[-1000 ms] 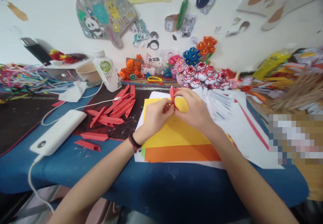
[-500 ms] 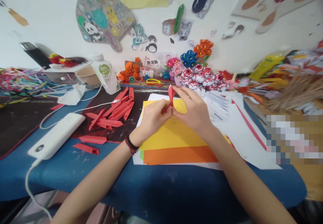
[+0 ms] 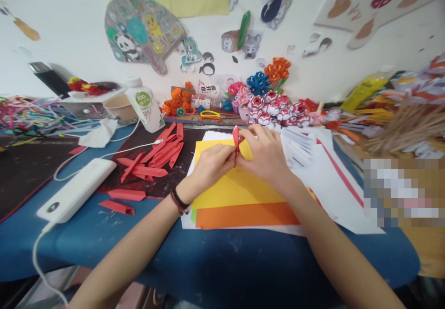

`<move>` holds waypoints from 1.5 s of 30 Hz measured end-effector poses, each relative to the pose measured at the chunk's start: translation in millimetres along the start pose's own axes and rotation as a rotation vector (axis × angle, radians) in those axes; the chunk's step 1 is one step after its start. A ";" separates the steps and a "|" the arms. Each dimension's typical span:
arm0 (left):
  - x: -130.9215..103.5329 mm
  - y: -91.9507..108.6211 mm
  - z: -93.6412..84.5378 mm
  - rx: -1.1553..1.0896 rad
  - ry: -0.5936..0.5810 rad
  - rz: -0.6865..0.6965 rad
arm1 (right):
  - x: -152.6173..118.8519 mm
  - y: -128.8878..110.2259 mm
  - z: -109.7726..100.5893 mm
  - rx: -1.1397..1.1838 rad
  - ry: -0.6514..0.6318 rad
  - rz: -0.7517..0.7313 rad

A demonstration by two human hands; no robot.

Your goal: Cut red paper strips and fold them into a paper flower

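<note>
A folded red paper piece [image 3: 236,135] stands upright between my hands, above the yellow sheet [image 3: 250,186]. My left hand [image 3: 213,163] pinches its lower part, the fingertips pressed together. From the other side, my right hand [image 3: 262,151] grips the same piece, with its thumb low and its index finger bent near the upper part. An orange sheet [image 3: 243,215] shows under the yellow one. Left of the sheets, several folded red strips [image 3: 167,149] lie in a loose pile on a dark mat [image 3: 118,179]. Exactly where the fingertips meet the paper is partly hidden.
A white power bank [image 3: 76,189] with a cable lies at the left. Behind stand a white bottle [image 3: 144,105] and paper flowers [image 3: 267,107]. Yellow-handled scissors [image 3: 210,114] lie at the back. White paper strips [image 3: 295,146] and wooden sticks [image 3: 399,125] are at the right.
My right hand's fingers have curled in and moved lower around the red piece. My left fingers have closed nearer to it. The whole view has shifted slightly.
</note>
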State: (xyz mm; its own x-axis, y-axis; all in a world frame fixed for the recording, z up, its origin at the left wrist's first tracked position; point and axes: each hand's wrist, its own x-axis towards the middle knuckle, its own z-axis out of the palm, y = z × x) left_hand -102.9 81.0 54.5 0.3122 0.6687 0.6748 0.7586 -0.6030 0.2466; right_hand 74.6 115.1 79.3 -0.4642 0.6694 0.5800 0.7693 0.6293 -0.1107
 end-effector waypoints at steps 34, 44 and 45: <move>8.7 -6.9 19.1 0.272 -0.358 -0.163 | -6.5 7.9 18.3 -0.179 -0.260 -0.066; 9.9 -0.2 0.1 0.392 -0.233 0.111 | 0.9 14.1 11.6 0.107 -0.112 -0.066; 10.1 0.9 -3.3 0.393 -0.225 0.139 | 1.8 15.2 11.3 0.180 -0.096 -0.089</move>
State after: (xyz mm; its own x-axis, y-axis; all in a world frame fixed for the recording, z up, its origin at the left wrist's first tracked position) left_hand -101.0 85.8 63.8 0.5097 0.6970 0.5044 0.8461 -0.5124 -0.1469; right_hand 80.5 130.3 69.5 -0.5733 0.6372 0.5151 0.6367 0.7421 -0.2093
